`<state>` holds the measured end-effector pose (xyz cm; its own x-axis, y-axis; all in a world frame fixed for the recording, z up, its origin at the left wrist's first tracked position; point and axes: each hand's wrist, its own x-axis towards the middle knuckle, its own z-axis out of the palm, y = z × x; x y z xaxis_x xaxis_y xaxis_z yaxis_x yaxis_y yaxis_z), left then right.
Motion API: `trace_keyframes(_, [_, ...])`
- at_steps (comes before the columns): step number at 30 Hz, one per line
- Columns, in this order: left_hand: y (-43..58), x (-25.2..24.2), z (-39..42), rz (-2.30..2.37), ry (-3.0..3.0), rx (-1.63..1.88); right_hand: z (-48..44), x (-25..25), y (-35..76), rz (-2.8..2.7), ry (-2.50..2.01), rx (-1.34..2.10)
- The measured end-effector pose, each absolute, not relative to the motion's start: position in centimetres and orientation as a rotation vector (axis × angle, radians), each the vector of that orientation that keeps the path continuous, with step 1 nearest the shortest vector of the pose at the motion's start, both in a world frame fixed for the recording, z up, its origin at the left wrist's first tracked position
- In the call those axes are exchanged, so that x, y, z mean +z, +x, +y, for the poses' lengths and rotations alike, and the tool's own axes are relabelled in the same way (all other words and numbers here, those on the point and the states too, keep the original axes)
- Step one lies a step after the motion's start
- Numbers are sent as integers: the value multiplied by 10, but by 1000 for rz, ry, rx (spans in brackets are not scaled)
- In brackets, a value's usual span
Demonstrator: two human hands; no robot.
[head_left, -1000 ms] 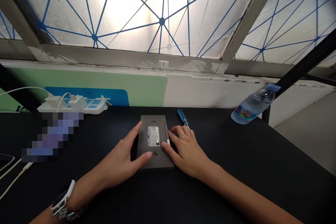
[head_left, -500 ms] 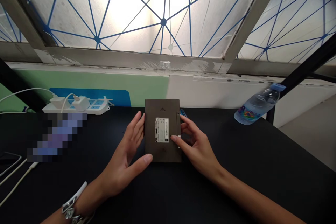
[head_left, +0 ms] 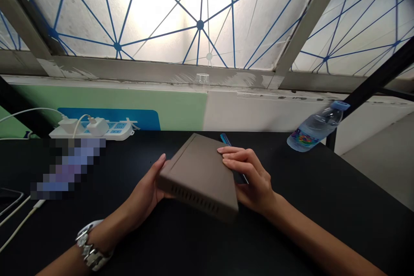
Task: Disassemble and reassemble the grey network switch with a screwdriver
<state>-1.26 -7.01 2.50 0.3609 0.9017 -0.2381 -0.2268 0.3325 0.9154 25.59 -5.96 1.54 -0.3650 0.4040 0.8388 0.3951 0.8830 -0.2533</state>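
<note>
Between my hands is a flat grey-brown electronic device box [head_left: 202,168], tilted and turned, with a row of vent slots along its near side. It looks like a network switch. My left hand [head_left: 152,185] grips its left corner, thumb at the edge and the other fingers partly hidden beneath. On the right edge, my right hand [head_left: 252,177] has its fingers on the upper face, with the thumb low at the side. Behind the right hand lies a slim blue pen-like object [head_left: 225,139], partly covered.
A white power strip [head_left: 121,131] with plugged-in chargers and cables is at the back left. A clear plastic bottle [head_left: 315,129] leans against a black frame bar [head_left: 381,75] on the right. A small clear cup [head_left: 202,78] sits on the sill. The black desk [head_left: 307,198] spreads around.
The device box has been turned over and tilted; its label no longer shows and a vented side faces me. My left hand has closed on it, and my right fingers have moved onto its top.
</note>
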Motion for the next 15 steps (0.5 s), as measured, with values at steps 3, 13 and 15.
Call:
trace_keyframes(3, [-12, 24, -73, 873, 836, 752, -54, 8, 261, -2142, -502, -19])
trace_keyframes(13, [-10, 12, -69, 896, 1013, 847, -59, 11, 244, -1852, -1114, 464])
trace_keyframes(15, [-10, 11, -70, 920, 1054, 825, -62, 15, 243, -1901, -1286, 701])
